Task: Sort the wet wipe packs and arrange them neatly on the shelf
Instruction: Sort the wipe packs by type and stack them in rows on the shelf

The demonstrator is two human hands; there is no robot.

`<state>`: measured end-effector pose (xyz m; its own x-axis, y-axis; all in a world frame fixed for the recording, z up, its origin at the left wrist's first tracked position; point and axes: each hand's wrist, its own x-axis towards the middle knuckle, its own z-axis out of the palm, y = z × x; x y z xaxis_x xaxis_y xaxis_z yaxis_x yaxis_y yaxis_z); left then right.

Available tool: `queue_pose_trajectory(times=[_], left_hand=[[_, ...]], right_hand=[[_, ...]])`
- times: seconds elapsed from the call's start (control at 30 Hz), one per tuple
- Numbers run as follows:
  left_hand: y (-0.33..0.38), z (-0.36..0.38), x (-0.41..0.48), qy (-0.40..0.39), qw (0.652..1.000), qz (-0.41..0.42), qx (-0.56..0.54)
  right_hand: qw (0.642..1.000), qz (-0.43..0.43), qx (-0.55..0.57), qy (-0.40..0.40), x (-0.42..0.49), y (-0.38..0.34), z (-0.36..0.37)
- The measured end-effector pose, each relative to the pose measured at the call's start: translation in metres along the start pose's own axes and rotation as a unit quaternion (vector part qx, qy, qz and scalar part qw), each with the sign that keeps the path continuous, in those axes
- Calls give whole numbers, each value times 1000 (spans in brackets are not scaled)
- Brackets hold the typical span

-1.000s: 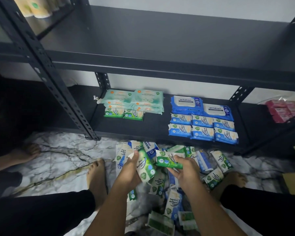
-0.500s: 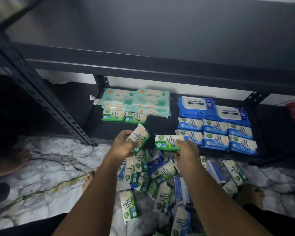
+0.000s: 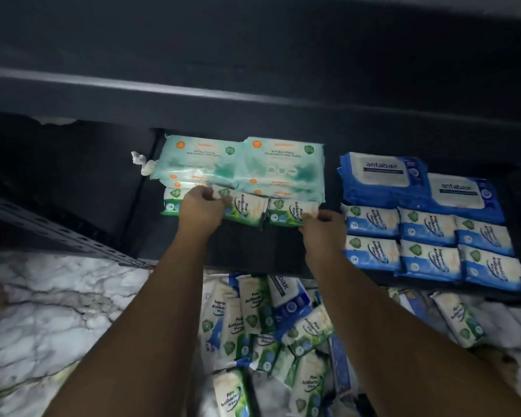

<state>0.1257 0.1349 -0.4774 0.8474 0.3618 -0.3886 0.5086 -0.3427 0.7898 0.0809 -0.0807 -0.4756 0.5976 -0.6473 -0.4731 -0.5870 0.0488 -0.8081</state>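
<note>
The left hand (image 3: 200, 210) and right hand (image 3: 324, 227) partly cover their green packs (image 3: 247, 210), fine print seemingly blurred.

The shelf (image 3: 241, 252) is dark, smooth and matt; its perforated upright (image 3: 82, 243) at the left edge looks like painted metal. The floor (image 3: 57, 311) is smooth marble-patterned stone or tile with a faint sheen. The left green Pine pack (image 3: 247, 210) and right green Pine pack (image 3: 286, 212), mid-shelf, are soft glossy plastic film, like the blue packs (image 3: 430, 239) toward the right edge.
</note>
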Motion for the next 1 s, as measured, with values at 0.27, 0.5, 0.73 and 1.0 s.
queue_pose_trajectory(times=[0.27, 0.5, 0.73, 1.0], left_hand=[[-4, 19, -19, 65, 996, 52, 35], [3, 23, -26, 91, 982, 75, 150], [4, 18, -49, 142, 977, 65, 143], [-52, 28, -148, 87, 988, 75, 104]], right_hand=[[967, -104, -234, 10, -10, 10, 10], [958, -120, -262, -1, -9, 17, 11], [944, -194, -265, -19, -28, 12, -13], [944, -236, -229, -3, -65, 74, -128]])
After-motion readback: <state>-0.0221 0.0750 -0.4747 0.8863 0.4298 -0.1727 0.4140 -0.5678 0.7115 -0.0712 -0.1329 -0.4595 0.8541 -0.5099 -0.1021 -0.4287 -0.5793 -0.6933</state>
